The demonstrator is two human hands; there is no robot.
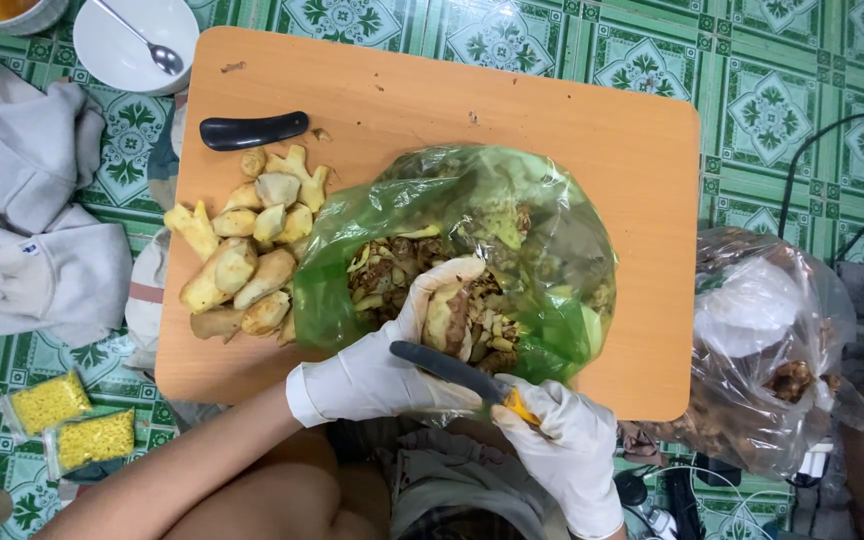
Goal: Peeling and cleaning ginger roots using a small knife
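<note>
At lower centre of the frame, the left hand [392, 365], in a white glove, is closing around a ginger piece [445, 318], thumb and fingers wrapping it from below and behind so the part-peeled face is showing upward. The ginger piece is sitting directly above the open mouth of the green plastic bag [552, 240], which is lying on the wooden surface [572, 130] and holding a heap of peelings [382, 272]. Its long axis is running roughly top to bottom in the frame, tilting slightly to the right at the top.

The right hand [564, 440], also gloved, is gripping a knife [447, 367] by its yellow handle end, fingers curled shut around it. The dark blade is reaching up and to the left from that hand, lying across the lower end of the ginger piece, nearly at right angles to its long axis and touching or just beside it; exact contact is hard to tell. The left hand is the nearer one, holding the piece; the right hand is lying below and to the right of it.

The left forearm is coming in from lower left, the right wrist rising from the bottom edge.

To the left of the bag, a pile of peeled ginger [247, 250] is resting on the surface, with a black-handled tool [252, 130] lying above it. A clear bag [762, 350] is sitting at right, off the surface.
</note>
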